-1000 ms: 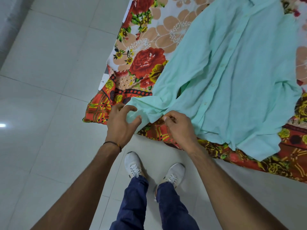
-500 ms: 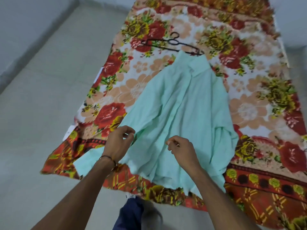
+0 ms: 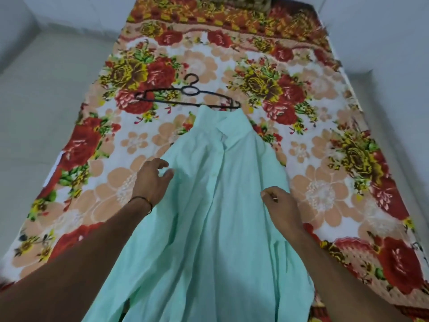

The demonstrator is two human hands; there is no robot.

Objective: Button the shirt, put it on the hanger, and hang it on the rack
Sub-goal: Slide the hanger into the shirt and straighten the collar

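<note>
A mint-green shirt (image 3: 216, 217) lies front up on the flowered bedspread (image 3: 325, 182), collar at the far end, its placket closed down the middle. A black hanger (image 3: 189, 96) lies flat just beyond the collar, its right end touching the collar's edge. My left hand (image 3: 152, 180) hovers at the shirt's left shoulder edge with fingers apart, holding nothing. On the shirt's right edge my right hand (image 3: 281, 205) rests with fingers curled down into the fabric. The rack is not in view.
The bedspread covers a bed that runs away from me between pale walls (image 3: 383, 43). Grey floor (image 3: 34, 101) shows along the left side. A dark patterned cushion edge (image 3: 243, 2) sits at the bed's far end.
My view has swung up from the floor and shoes to the whole bed. Both hands left the shirt's lower edge and moved up to its shoulders; the left hand has opened.
</note>
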